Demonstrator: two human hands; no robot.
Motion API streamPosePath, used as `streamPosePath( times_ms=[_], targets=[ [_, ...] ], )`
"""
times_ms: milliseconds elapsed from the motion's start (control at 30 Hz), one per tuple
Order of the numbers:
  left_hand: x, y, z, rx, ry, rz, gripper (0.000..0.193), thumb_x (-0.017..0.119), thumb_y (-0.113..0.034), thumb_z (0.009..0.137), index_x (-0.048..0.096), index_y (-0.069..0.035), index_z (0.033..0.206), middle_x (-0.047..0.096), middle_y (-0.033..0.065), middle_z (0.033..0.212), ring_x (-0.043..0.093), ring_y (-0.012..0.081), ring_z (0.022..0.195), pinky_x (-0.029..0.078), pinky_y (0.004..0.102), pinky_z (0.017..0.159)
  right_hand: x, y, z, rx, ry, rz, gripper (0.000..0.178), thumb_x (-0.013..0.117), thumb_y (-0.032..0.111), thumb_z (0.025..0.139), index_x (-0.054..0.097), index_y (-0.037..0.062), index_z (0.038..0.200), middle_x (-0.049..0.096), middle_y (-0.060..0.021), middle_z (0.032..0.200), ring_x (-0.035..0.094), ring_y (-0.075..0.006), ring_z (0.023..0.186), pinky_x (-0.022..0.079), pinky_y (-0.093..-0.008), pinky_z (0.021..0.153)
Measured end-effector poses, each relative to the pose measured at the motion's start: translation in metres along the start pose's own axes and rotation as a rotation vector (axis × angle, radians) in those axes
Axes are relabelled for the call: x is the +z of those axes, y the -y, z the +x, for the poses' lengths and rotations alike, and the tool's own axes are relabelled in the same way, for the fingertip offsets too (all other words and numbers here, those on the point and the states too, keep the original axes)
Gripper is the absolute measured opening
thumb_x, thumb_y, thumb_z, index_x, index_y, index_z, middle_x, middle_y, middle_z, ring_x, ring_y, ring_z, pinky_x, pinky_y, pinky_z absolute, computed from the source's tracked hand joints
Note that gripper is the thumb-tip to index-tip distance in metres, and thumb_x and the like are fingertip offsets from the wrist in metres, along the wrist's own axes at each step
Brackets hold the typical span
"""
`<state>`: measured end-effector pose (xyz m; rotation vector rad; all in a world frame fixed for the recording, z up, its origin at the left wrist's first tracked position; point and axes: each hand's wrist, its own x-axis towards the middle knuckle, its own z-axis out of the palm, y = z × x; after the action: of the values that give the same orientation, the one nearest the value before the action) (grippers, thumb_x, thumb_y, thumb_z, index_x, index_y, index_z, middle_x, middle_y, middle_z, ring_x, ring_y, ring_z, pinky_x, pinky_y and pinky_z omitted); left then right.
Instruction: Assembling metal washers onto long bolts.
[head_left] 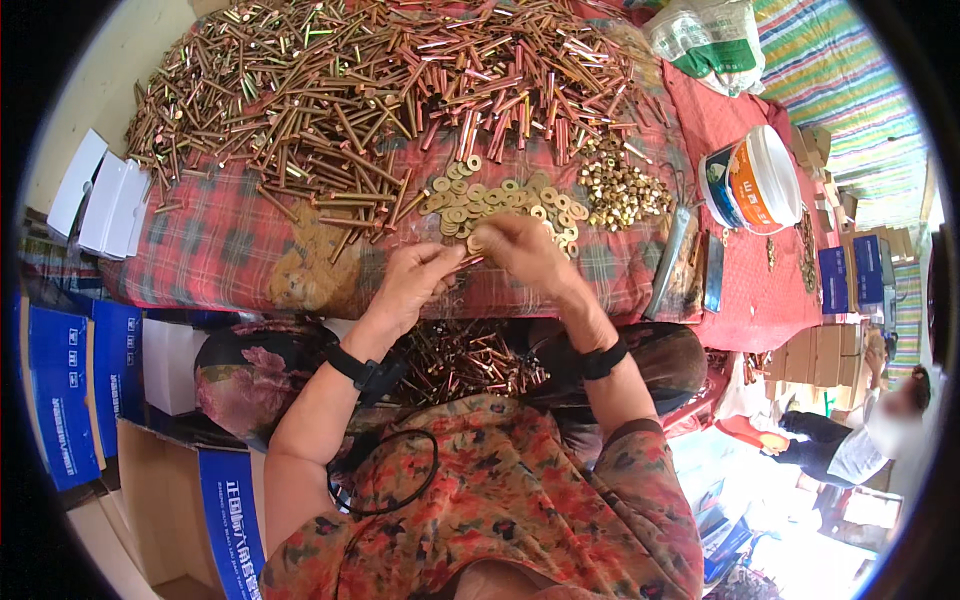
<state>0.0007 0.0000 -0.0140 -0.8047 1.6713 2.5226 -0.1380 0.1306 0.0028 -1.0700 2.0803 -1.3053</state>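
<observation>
Your desk (215, 260) is covered by a red and grey checked cloth. Take the flat brass-coloured washers (500, 205) near its front edge as your landmark. Behind them and to their left spreads a large heap of long copper-coloured bolts (380, 90). Just right of the washers lies a small pile of brass-coloured nuts (618, 190). Far left of them, white folded cardboard boxes (105, 200) rest at the desk's edge.
</observation>
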Motion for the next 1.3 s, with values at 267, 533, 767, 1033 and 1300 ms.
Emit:
streamPosePath(
  times_ms=[267, 533, 767, 1033, 1300],
  targets=[
    [-0.009, 0.002, 0.006, 0.04, -0.13, -0.112, 0.014, 0.067, -0.017, 0.081, 0.063, -0.004, 0.081, 0.052, -0.0023, 0.061, 0.04, 0.0018, 0.048, 0.026, 0.0169, 0.041, -0.09, -0.087, 0.042, 0.135, -0.495, -1.087, 0.019, 0.066, 0.015, 0.071, 0.062, 0.0027, 0.086, 0.061, -0.0152, 0.087, 0.059, -0.0309, 0.084, 0.048, -0.0389, 0.076],
    [-0.012, -0.002, 0.0, 0.066, -0.184, -0.135, 0.011, 0.066, -0.015, 0.081, 0.063, -0.004, 0.08, 0.052, -0.0017, 0.061, 0.041, 0.002, 0.048, 0.026, 0.0164, 0.042, -0.087, -0.084, 0.056, 0.13, -0.414, -1.213, 0.028, 0.071, 0.013, 0.063, 0.06, 0.0036, 0.087, 0.06, -0.0141, 0.091, 0.059, -0.0308, 0.087, 0.048, -0.0406, 0.075],
    [-0.009, -0.007, -0.005, 0.092, -0.165, -0.154, 0.011, 0.066, -0.014, 0.081, 0.061, -0.004, 0.078, 0.052, -0.0014, 0.062, 0.041, 0.0024, 0.05, 0.027, 0.0164, 0.043, -0.072, -0.068, 0.044, 0.074, -0.342, -0.734, 0.018, 0.065, 0.012, 0.075, 0.059, 0.0003, 0.087, 0.063, -0.0126, 0.085, 0.062, -0.0244, 0.077, 0.05, -0.0334, 0.068],
    [-0.005, -0.011, -0.007, 0.018, -0.133, -0.281, 0.006, 0.064, -0.007, 0.078, 0.061, -0.003, 0.075, 0.052, 0.0005, 0.058, 0.039, 0.0048, 0.046, 0.026, 0.0176, 0.041, -0.007, 0.004, -0.01, 0.128, 0.042, 0.534, 0.012, 0.058, 0.003, 0.086, 0.059, 0.0005, 0.098, 0.062, -0.0016, 0.085, 0.057, -0.0072, 0.077, 0.047, -0.0217, 0.069],
    [-0.008, -0.01, -0.008, -0.036, -0.108, -0.322, 0.009, 0.065, -0.008, 0.077, 0.06, -0.004, 0.072, 0.052, 0.0003, 0.059, 0.039, 0.0045, 0.046, 0.027, 0.0181, 0.042, 0.013, 0.002, -0.018, 0.074, 0.043, 0.641, 0.012, 0.055, 0.001, 0.088, 0.059, 0.0, 0.099, 0.06, -0.001, 0.086, 0.054, -0.0062, 0.076, 0.046, -0.0207, 0.069]
  ],
)
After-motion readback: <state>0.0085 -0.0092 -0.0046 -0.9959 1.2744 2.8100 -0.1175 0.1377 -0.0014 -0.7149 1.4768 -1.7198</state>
